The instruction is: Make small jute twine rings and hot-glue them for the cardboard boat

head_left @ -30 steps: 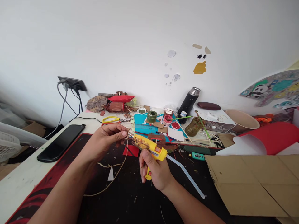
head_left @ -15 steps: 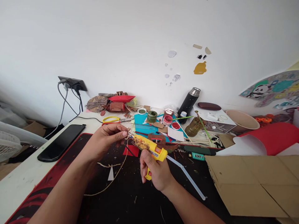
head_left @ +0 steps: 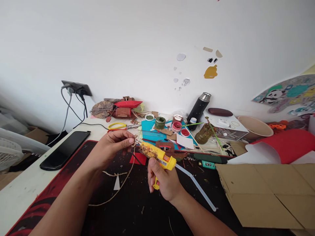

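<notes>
My right hand [head_left: 163,180] is wrapped round the handle of a yellow glue gun [head_left: 157,155], whose barrel is stained brown. A long translucent glue stick [head_left: 199,188] sticks out of its rear. The nozzle points left and meets the fingertips of my left hand [head_left: 118,142]. Those fingers pinch the end of a thin twine [head_left: 128,177], which hangs down and curves left over the dark mat [head_left: 137,213]. Behind the gun lies a small brown model boat [head_left: 167,147]. A red paper piece [head_left: 137,158] and a white paper triangle [head_left: 117,183] rest below my hands.
A black phone [head_left: 64,150] lies at the left. Yellow-handled scissors [head_left: 118,126], open paint jars [head_left: 160,123], a black flask [head_left: 199,108] and a jar with brushes [head_left: 205,132] stand or lie along the back. Cardboard [head_left: 268,196] and red paper [head_left: 287,144] cover the right side.
</notes>
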Demonstrator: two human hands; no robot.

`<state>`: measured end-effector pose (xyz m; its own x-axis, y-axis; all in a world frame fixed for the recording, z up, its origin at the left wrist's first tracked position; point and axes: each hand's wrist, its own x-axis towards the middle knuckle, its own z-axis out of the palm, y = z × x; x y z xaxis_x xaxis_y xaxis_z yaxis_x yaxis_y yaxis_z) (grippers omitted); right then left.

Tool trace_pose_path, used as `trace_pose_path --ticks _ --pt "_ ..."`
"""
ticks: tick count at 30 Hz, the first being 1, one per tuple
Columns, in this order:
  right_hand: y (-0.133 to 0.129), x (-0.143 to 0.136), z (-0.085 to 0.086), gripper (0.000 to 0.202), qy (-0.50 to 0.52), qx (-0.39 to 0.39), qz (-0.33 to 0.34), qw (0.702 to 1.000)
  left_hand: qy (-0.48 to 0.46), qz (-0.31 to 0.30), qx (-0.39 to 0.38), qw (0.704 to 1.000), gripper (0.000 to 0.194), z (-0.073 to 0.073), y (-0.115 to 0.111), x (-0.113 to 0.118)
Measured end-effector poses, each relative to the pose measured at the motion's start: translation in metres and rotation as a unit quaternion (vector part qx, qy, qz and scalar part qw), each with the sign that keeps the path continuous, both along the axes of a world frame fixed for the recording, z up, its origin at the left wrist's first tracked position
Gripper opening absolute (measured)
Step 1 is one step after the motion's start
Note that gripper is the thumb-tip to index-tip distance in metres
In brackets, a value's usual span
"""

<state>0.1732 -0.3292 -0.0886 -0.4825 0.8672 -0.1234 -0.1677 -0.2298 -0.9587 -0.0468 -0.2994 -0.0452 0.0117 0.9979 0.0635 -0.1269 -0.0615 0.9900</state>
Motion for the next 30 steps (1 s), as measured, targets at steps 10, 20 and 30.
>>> trace_pose_path --ticks 10,20,30 --pt "0.0019 -0.0004 -0.0017 0.084 -0.008 -0.008 -0.002 1.0 -0.002 0.005 0.0 1.0 0.036 0.0004 -0.0004 0.001" --pt "0.0008 -0.0004 -0.0001 0.083 -0.004 -0.019 -0.003 1.0 0.059 0.042 0.034 0.997 0.028 -0.0016 -0.0012 -0.0002" --pt "0.0018 0.0021 -0.0068 0.076 -0.032 0.056 0.027 0.998 0.003 0.18 0.042 0.983 0.032 0.0079 0.0019 -0.0023"
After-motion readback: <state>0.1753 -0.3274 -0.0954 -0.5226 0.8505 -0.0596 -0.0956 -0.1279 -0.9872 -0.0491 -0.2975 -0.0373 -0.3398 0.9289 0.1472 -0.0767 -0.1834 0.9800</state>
